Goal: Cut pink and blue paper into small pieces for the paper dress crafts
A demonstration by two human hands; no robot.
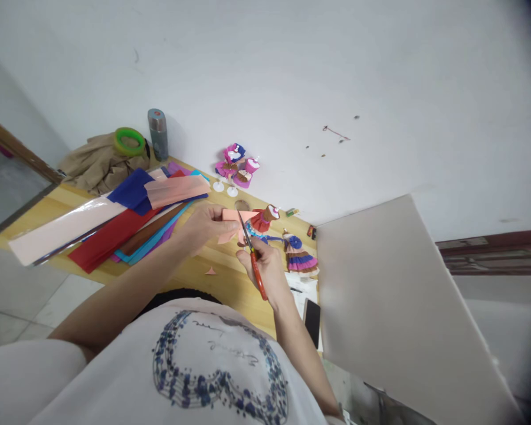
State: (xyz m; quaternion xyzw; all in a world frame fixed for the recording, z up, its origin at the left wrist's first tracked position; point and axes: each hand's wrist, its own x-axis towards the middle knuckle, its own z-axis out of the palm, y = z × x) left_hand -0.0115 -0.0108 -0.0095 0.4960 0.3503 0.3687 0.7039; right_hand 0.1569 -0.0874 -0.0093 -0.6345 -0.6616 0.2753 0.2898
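Pinched in my left hand (207, 224) is a strip of peach crepe paper (230, 216), held out over the wooden table. My right hand (268, 265) is closed around the red handles of a pair of scissors (257, 273). The scissor blades point away from me and lie at the right part of the peach paper; whether they are cutting into it I cannot tell. Just behind the blades stands a small dress form in a red ruffled dress (262, 221). A small peach scrap (210, 271) lies on the table in front of my hands.
Coloured crepe paper sheets (115, 233) pile up at the left. Behind them are brown cloth (100, 162), a green tape roll (130, 141) and a grey bottle (158, 136). Small dressed forms (243, 171) stand by the wall. A ruffled dress (301, 257) and phone (312, 321) lie right, beside a board (380, 283).
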